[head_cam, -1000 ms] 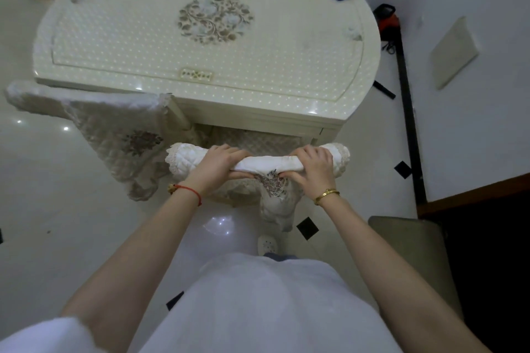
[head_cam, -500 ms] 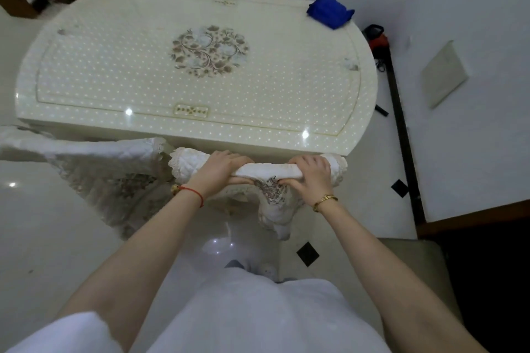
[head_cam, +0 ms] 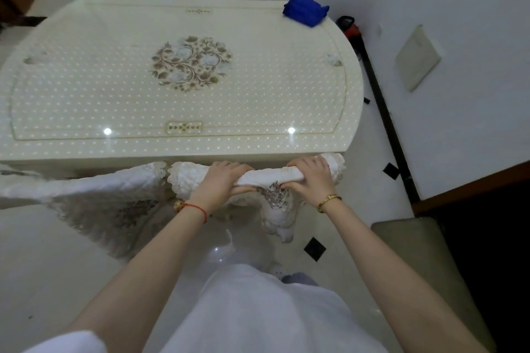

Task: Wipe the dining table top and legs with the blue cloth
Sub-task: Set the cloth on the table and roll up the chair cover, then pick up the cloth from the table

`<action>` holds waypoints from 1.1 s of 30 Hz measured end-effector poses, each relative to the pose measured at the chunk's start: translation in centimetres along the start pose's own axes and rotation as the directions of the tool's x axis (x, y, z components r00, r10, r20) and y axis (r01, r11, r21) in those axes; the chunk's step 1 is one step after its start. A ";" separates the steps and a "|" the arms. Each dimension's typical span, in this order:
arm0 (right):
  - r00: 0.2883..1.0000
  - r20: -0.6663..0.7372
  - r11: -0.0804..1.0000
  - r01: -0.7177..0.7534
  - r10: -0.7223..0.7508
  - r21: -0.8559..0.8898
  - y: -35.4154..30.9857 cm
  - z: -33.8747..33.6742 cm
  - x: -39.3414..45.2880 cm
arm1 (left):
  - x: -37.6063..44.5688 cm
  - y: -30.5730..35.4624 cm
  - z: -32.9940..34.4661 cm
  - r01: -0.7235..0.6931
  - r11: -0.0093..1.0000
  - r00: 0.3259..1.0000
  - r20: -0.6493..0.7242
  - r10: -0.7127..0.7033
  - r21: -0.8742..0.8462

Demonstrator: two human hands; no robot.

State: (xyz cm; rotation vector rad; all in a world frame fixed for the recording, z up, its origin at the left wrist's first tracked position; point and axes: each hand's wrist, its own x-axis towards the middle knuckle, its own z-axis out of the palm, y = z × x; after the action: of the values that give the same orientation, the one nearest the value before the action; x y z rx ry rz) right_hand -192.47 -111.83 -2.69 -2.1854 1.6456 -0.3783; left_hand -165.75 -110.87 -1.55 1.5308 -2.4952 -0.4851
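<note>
Gripping chair back (head_cam: 258, 176), left hand (head_cam: 220, 180), right hand (head_cam: 309, 178), arms outstretched

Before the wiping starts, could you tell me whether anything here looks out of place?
The blue cloth lies bunched at the dining table's far right corner, overhanging the edge. Both the left hand and right hand grip a chair back instead.

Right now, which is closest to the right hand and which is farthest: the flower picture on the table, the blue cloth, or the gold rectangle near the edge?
From the right hand:
1. Gold rectangle, near table edge.
2. Flower picture, table centre.
3. Blue cloth, far right corner.
</note>
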 end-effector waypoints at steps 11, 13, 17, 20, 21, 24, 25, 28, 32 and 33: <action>0.945 -0.193 0.945 -0.212 0.263 0.247 2.0 -0.6 -9.8 | -0.6 6.1 1.4 0.037 0.994 0.979 -0.198 -0.057 -0.103; 0.906 -0.174 0.895 -0.322 0.386 0.309 3.8 -0.4 -13.3 | -0.3 8.5 2.3 -0.031 0.987 0.962 -0.272 -0.014 -0.159; 0.769 -0.073 0.729 -0.565 0.635 0.386 9.1 1.0 -21.4 | 1.1 13.4 4.7 -0.127 0.977 0.955 -0.288 0.073 -0.173; 0.651 0.049 0.586 -0.711 0.758 0.389 13.6 1.6 -27.8 | 3.3 17.3 7.5 -0.151 0.970 0.983 -0.134 0.127 -0.190; 0.602 0.085 0.531 -0.754 0.794 0.387 15.2 1.6 -30.0 | 4.1 18.6 8.6 -0.129 0.968 0.991 -0.053 0.120 -0.213; 0.406 0.205 0.299 -0.861 0.890 0.411 19.9 1.0 -36.4 | 7.0 22.0 12.5 0.039 0.952 0.985 0.171 0.014 -0.304; 0.340 0.230 0.221 -0.879 0.912 0.423 21.6 1.0 -38.5 | 8.0 23.2 13.9 0.112 0.941 0.970 0.239 -0.034 -0.320; 0.139 0.302 -0.008 -0.899 0.943 0.439 26.2 0.3 -43.6 | 10.8 26.7 17.5 0.330 0.884 0.900 0.394 -0.189 -0.332; 0.018 0.406 -0.169 -0.892 0.914 0.420 34.0 2.1 -47.3 | 12.7 29.4 21.2 0.567 0.777 0.764 0.525 -0.374 -0.272; 0.018 0.427 -0.172 -0.900 0.904 0.401 36.1 2.7 -47.5 | 12.8 29.9 21.8 0.609 0.752 0.731 0.547 -0.408 -0.254</action>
State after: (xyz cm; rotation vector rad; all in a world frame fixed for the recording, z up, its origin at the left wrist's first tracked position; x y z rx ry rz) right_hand -235.58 -74.65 -20.87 -0.0779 2.1733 -0.3383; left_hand -203.32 -105.75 -11.35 2.0954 -1.9548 -1.5357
